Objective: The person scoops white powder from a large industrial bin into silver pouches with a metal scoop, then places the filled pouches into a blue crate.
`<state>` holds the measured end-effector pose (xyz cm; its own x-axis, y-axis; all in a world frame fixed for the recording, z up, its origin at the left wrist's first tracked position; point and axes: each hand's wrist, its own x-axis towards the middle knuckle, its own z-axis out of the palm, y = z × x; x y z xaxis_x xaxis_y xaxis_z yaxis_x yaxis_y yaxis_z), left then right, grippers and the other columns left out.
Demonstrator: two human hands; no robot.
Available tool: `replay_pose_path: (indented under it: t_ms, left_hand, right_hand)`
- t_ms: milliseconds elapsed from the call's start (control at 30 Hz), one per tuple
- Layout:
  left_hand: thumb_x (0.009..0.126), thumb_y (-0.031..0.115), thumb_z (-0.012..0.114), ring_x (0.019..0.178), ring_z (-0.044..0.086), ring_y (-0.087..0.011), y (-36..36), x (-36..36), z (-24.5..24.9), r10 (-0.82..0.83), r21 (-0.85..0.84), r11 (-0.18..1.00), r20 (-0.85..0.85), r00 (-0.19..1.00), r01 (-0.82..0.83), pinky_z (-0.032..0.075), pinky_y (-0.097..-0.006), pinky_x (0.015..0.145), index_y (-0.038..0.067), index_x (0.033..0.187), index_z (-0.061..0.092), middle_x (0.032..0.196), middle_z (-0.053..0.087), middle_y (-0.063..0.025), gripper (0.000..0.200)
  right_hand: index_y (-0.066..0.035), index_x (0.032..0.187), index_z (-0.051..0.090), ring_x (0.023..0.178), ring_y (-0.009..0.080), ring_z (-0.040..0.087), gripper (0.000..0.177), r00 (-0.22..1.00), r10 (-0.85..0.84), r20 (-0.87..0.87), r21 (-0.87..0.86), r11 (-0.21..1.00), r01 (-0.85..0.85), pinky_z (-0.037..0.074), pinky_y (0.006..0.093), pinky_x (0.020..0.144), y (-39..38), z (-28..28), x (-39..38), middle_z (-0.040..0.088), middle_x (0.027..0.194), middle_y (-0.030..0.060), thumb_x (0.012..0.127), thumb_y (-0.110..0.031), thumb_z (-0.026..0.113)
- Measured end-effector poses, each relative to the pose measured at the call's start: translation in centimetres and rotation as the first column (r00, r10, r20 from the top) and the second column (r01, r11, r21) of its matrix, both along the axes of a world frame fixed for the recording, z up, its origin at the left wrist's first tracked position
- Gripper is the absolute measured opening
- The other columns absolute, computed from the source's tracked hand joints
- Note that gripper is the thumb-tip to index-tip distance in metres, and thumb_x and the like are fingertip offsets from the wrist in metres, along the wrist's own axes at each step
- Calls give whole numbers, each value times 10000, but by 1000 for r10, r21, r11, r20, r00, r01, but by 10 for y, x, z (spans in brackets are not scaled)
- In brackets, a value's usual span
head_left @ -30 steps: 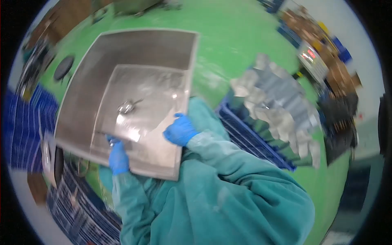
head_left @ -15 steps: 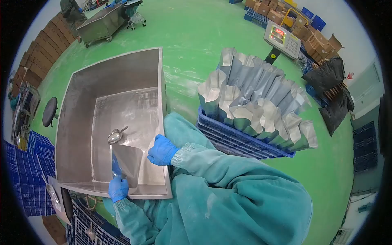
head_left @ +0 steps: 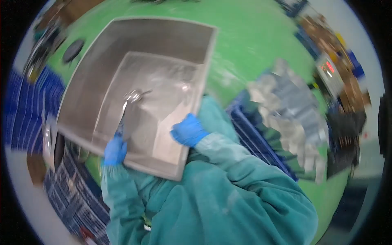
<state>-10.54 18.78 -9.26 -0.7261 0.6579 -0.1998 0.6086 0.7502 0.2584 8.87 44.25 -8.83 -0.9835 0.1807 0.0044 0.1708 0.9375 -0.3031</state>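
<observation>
A deep stainless-steel bin is in front of me, blurred by motion. A shiny metal scoop lies on its floor. My left hand, blue-gloved, is closed at the bin's near left edge on a silver foil bag. The bag reaches into the bin, and one shiny side edge points toward the scoop. Over the bin's right part, close to the right wall, my right hand is curled with its fingers together. What it holds, if anything, is hidden.
At the right, a blue plastic crate carries several upright silver foil bags. Beyond it are a scale display, cardboard boxes and black bags. Blue crates and a round dark stool seat stand at left.
My view has swung, so the bin sits higher and further right in it, tilted. The left hand still grips the foil bag, now seen more edge-on. The right hand stays closed.
</observation>
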Motion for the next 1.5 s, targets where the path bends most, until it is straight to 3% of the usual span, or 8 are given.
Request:
replay_pose_path:
  t_ms: [200, 767, 867, 967, 1033, 1167, 1267, 1500]
  left_hand:
    - [821, 201, 529, 830, 590, -405, -51, -76, 0, 108, 175, 980, -73, 991, -94, 466, -498, 742, 61, 1022, 581, 889, 617, -222, 250]
    - [754, 82, 548, 670, 632, -226, -25, -74, 13, 282, -130, 944, -150, 948, -302, 508, -314, 548, 202, 1043, 613, 1040, 618, 32, 319]
    - [767, 99, 555, 666, 634, -214, -18, -68, 13, 271, -181, 933, -219, 937, -312, 506, -305, 536, 189, 1009, 609, 1027, 615, 41, 264]
    - [777, 109, 556, 674, 633, -220, -21, -61, 3, 300, -59, 944, -253, 920, -324, 510, -319, 539, 167, 969, 598, 1010, 611, 25, 205]
    - [777, 107, 559, 681, 632, -232, -18, -60, 1, 318, -39, 942, -211, 924, -333, 514, -330, 552, 153, 940, 593, 1011, 607, 6, 173]
    - [770, 84, 561, 705, 627, -267, -13, -57, 1, 317, 73, 948, -200, 927, -309, 523, -356, 587, 126, 874, 584, 1008, 594, -36, 115]
    - [770, 73, 556, 711, 623, -272, -8, -53, -5, 317, 24, 948, -158, 935, -317, 526, -357, 602, 118, 851, 580, 1024, 582, -34, 96]
    - [760, 63, 559, 698, 642, -265, 10, -44, -31, 242, -112, 957, -210, 947, -269, 530, -377, 586, 10, 923, 602, 863, 617, -136, 177]
  right_hand:
    - [-87, 1030, 653, 997, 345, 597, 476, 729, 150, 668, -205, 979, -14, 440, 428, 911, 11, 46, -95, 647, 1050, 136, 847, -474, 444]
    - [-45, 1210, 535, 1108, 365, 550, 585, 842, -141, 521, 20, 988, 153, 427, 438, 924, 95, -363, -408, 586, 1158, 224, 816, -470, 461]
    - [-117, 1293, 477, 1110, 341, 558, 514, 786, -157, 599, -20, 977, 210, 379, 477, 969, 108, -339, -391, 586, 1172, 205, 842, -362, 480]
    - [-215, 1382, 363, 1070, 302, 580, 530, 884, 102, 457, 216, 951, -222, 307, 553, 997, 97, -242, -361, 623, 1111, 142, 865, -228, 478]
    - [-299, 1414, 278, 991, 254, 602, 619, 664, 358, 656, 309, 676, -669, 260, 598, 995, 96, -197, -337, 643, 991, 75, 858, -105, 468]
    - [-319, 1380, 355, 815, 184, 607, 639, 437, 591, 678, 230, 394, -890, 354, 492, 880, 102, -266, -231, 619, 876, 34, 801, -83, 484]
    - [-246, 1136, 606, 920, 276, 630, 346, 360, 538, 762, -123, 667, -735, 360, 502, 886, 50, -298, -161, 666, 961, 75, 827, -191, 460]
    - [-132, 949, 656, 978, 329, 600, 245, 288, 555, 780, -298, 735, -609, 414, 457, 845, 57, -273, -152, 652, 988, 119, 779, -187, 488]
